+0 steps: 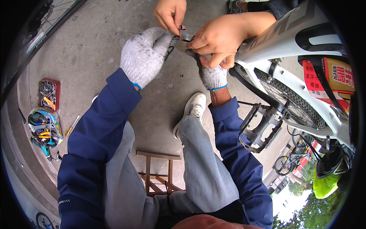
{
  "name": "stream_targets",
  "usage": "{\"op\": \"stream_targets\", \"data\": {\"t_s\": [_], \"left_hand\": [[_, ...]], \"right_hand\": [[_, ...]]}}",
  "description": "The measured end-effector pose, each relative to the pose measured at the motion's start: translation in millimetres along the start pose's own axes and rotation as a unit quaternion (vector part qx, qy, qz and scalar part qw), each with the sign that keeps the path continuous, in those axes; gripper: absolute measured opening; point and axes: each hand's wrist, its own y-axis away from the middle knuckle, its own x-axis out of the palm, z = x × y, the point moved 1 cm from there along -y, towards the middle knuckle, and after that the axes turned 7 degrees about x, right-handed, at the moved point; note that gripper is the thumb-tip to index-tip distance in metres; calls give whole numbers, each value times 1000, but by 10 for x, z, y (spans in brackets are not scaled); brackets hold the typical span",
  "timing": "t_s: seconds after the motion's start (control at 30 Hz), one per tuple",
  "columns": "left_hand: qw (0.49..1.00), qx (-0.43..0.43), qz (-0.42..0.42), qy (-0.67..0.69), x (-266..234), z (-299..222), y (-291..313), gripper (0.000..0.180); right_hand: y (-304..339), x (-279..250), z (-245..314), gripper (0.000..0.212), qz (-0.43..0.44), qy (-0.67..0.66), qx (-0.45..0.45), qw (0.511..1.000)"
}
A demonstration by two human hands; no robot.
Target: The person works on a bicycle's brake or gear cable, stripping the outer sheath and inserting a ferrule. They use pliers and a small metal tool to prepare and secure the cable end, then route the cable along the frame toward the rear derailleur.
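Note:
My left hand (143, 57), in a whitish knit glove, pinches a thin black cable (169, 52) whose loop hangs below its fingertips. My right hand (214, 77) wears the same kind of glove, with darkened fingertips. Its fingers are bent toward the cable, but another person's hand (221, 37) lies over them and hides what they hold. That person's other hand (171, 13) reaches in from the top and pinches a small dark piece at the cable, between my two hands.
At right leans a white bicycle frame (263, 47) with a black pedal (254, 128) near my right forearm. A red-and-gold box (335, 78) is by the frame. At left are a tool bag (45, 128), a tin of small parts (48, 91) and a wooden stool (158, 155) between my legs.

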Motion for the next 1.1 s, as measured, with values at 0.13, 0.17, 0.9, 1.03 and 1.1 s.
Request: {"op": "stream_targets", "data": {"t_s": [0.13, 0.17, 0.9, 1.03, 1.1], "left_hand": [[996, 74, -28, -34, -10, 1, 1, 19], [999, 45, -29, -2, 0, 0, 7, 20], [984, -126, 41, 114, -62, -87, 29, 29], [987, -106, 11, 117, -25, -33, -15, 21], [991, -88, -3, 102, -20, -35, -17, 21]], "right_hand": [[4, -15, 109, 13, -1, 12, 17, 1000], [13, -25, 134, 13, 2, 20, 18, 1000], [-3, 15, 65, 16, 30, 22, 32, 999], [-49, 59, -9, 17, 76, 48, -31, 995], [-53, 84, -60, 17, 90, 47, -40, 994]]}}
